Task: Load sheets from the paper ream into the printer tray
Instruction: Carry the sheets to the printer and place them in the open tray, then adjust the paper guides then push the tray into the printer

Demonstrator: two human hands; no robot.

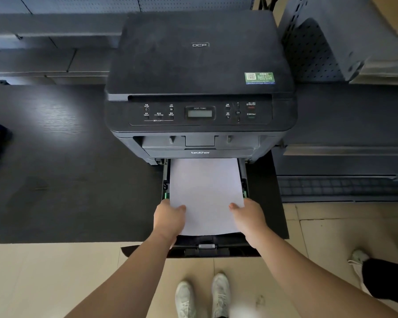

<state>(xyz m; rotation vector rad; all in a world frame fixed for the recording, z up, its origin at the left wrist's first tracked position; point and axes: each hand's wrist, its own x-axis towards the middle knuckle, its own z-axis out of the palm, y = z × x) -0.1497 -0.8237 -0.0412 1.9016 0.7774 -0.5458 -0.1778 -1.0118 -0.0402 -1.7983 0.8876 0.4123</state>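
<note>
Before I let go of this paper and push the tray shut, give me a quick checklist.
1. Tray pulled out of the printer: ok.
2. Paper held on both sides, left hand, right hand: ok.
3. Far edge of the paper under the printer front: ok.
4. Paper lying flat in the tray: not ok, the near edge is raised.
5. Green side guides snug to the paper: cannot tell.
6. Stack below the fill line: cannot tell.

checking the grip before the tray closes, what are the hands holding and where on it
Both hands, left hand and right hand, hold the paper stack at its near corners.
</note>
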